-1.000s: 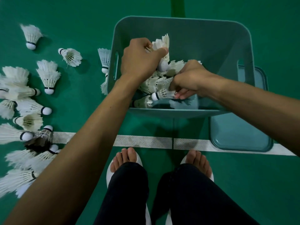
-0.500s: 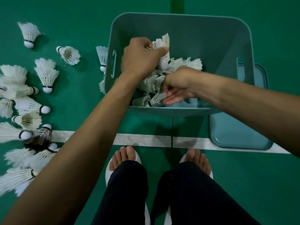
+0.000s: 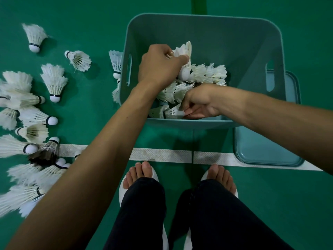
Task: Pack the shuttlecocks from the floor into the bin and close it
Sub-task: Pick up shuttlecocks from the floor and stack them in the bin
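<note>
Our left hand [image 3: 158, 65] is closed in a fist around a few shuttlecocks, one [image 3: 184, 56] sticking up past the thumb with its cork down, held over the pile [image 3: 198, 78] inside the bin [image 3: 216, 31]. Our right hand [image 3: 200, 103] is low at the near wall of the bin, fingers curled and pinching the feathers of a shuttlecock [image 3: 173, 111] that lies on the bin's bottom. The pile sits heaped toward the left and near side, while the far and right part of the bin is bare. Outside, many shuttlecocks [image 3: 54, 82] are scattered on the green floor [image 3: 90, 15] to our left, two more standing just beside the bin's left wall by its handle slot, and a dark-feathered one [image 3: 46, 150] lies on the white line [image 3: 162, 155]. The lid [image 3: 261, 150] rests flat on the floor, partly under the bin's right near corner. We judge the risks as these: a tight fist could crush or bend the feathers; letting go from this height onto a lopsided heap could send some rolling or bouncing over the rim; a heap left high on one side could keep the lid from seating; and pulling the lid out from under the bin could tip or shift it. Our feet, close to the line, could also tread on the shuttlecocks near them. No brand, label or writing can be read on anything here.
</note>
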`<state>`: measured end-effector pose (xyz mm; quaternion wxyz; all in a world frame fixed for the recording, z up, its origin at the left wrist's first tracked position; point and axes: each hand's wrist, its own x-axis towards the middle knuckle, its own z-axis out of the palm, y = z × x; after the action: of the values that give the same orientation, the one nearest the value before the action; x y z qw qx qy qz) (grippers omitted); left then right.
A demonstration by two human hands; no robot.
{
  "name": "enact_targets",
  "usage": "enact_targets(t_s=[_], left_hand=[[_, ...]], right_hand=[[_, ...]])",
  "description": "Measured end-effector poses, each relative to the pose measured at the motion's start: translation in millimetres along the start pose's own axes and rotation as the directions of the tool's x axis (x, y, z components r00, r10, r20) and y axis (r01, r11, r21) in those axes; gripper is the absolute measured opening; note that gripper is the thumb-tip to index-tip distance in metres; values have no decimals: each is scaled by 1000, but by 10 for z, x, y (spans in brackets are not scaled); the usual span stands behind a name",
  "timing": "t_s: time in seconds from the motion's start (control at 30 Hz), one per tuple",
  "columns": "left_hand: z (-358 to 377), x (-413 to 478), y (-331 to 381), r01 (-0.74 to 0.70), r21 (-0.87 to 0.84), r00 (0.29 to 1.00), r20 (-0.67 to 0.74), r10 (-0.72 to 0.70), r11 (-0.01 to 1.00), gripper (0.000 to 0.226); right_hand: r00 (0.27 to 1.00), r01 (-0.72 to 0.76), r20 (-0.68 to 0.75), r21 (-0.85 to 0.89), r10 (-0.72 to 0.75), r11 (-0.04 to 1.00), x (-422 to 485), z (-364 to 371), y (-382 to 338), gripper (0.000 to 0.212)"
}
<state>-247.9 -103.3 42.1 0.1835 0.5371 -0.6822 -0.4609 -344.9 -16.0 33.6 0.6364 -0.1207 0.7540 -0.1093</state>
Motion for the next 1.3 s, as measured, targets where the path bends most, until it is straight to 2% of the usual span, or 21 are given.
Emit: enact_targets(t_s=[0.13,0.27,0.4,0.5,0.57,0.63,0.7,0.73,0.77,0.8,0.83,0.87,0.97,1.07,1.17,1.3], left_hand=[[1,-18,-6,7,49,1000,20,-8,999,38],[6,-26,1,19,102,998,54,-25,995,34],[15,-36,8,21,140,995,90,-33,990,33],[-19,-25,4,24,158,995,92,-39,987,35],[-49,-18,0,24,130,996,80,-35,991,32],[-71,-8,13,26,90,997,72,-33,996,29],[-75,5,43,38,82,992,119,-48,996,28],[-73,8,64,44,90,984,171,-59,995,28],[-69,6,89,49,103,970,233,-72,993,27],[-67,2,114,50,121,951,299,-85,991,27],[-66,-7,137,45,151,926,364,-98,988,26],[-70,-23,152,35,188,898,426,-114,982,23],[-86,-66,132,-12,280,825,545,-148,960,15],[-96,-81,72,-54,348,805,570,-165,936,22],[-89,-70,50,-78,361,781,602,-168,929,28],[-128,-37,46,-99,329,814,570,-114,939,65]], right_hand=[[998,-42,46,148,35,988,122,51,-53,22],[998,-67,19,193,65,979,224,165,-69,20],[995,-56,91,228,36,972,197,171,-93,20],[995,-5,105,18,3,1000,66,-11,-162,15],[999,43,32,-144,-39,989,-89,-213,-200,14],[986,113,-93,-250,-140,962,-276,-454,-217,15],[920,245,-225,-310,-321,919,-430,-683,-213,17],[850,343,-275,-357,-449,869,-471,-767,-198,24],[751,439,-298,-442,-589,783,-477,-823,-189,32],[653,500,-284,-535,-703,681,-471,-844,-185,36],[595,539,-230,-597,-770,594,-453,-826,-178,35],[577,576,-158,-616,-801,537,-429,-790,-164,29],[588,658,0,-581,-809,479,-283,-704,-100,8],[676,644,40,-517,-736,564,-184,-659,-38,7],[742,593,-3,-463,-671,658,-142,-619,27,6],[819,511,-140,-261,-556,819,-144,-557,106,8]])
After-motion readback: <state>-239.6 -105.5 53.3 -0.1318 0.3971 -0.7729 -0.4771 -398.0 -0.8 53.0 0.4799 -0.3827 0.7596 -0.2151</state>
